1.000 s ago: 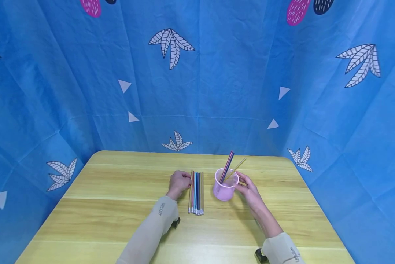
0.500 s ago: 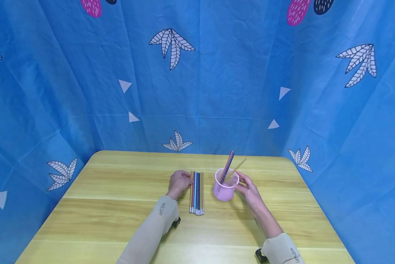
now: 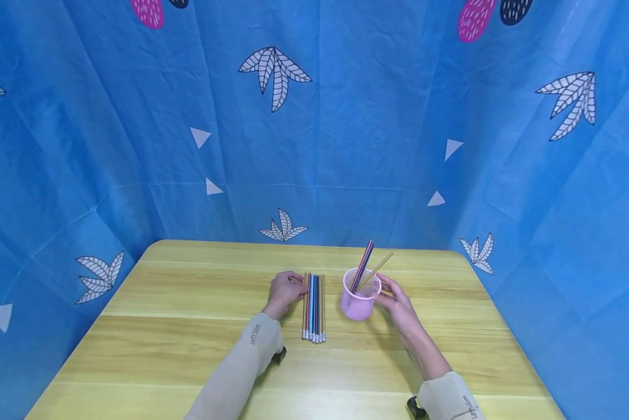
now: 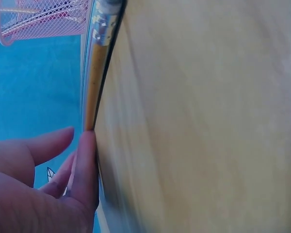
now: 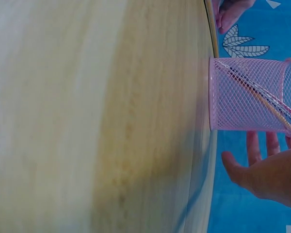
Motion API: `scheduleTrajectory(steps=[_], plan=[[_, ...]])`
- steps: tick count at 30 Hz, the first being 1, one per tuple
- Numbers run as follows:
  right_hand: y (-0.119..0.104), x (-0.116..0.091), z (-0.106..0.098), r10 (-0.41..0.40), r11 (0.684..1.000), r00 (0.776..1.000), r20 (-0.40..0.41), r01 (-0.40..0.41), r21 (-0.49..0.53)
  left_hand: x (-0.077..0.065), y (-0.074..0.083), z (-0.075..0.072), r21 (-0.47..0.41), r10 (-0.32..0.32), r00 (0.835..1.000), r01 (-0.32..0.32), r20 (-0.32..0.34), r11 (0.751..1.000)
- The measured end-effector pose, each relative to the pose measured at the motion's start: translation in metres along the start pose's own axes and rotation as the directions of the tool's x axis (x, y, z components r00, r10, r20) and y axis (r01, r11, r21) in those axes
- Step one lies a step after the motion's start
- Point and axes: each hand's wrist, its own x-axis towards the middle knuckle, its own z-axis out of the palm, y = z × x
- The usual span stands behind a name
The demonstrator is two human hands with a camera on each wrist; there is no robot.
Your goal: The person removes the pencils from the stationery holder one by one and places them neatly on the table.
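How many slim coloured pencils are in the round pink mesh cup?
3 visible in the cup: a slim reddish pencil and a slim dark pencil side by side, and a slim yellow pencil leaning further right in the head view. More could be hidden behind these.

Between the row of pencils (image 3: 314, 315) and the pink mesh cup (image 3: 356, 306) runs a narrow lane of bare desk (image 3: 178, 332), open from the near side through the broad gap between the left sleeve (image 3: 241, 364) and right sleeve (image 3: 447, 395). The left grip (image 3: 285, 291) blocks the row's left side, the right grip (image 3: 399, 304) the cup's right. Upright pencils (image 3: 363, 262) jut above the cup's rim; a blue curtain (image 3: 335, 146) bounds the far edge.
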Motion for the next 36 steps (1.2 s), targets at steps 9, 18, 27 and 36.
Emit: scheduleTrajectory(steps=[9,18,27,36], plan=[[0.0,0.0,-0.002,0.003,1.0,1.0,0.006,-0.003,0.011,-0.003,0.016,0.004,-0.062,0.125,0.992,-0.124,0.002,0.99],[0.001,0.001,-0.003,0.003,1.0,1.0,0.006,-0.003,0.007,-0.014,0.057,0.022,-0.076,0.33,0.936,-0.323,0.124,0.943],[0.001,0.002,-0.003,0.004,1.0,1.0,0.003,-0.004,0.002,-0.015,0.076,0.051,-0.14,0.418,0.892,-0.398,0.171,0.907],[0.001,0.002,-0.002,0.005,1.0,1.0,0.001,-0.005,-0.002,-0.007,0.076,0.078,-0.173,0.42,0.884,-0.389,0.207,0.905]])
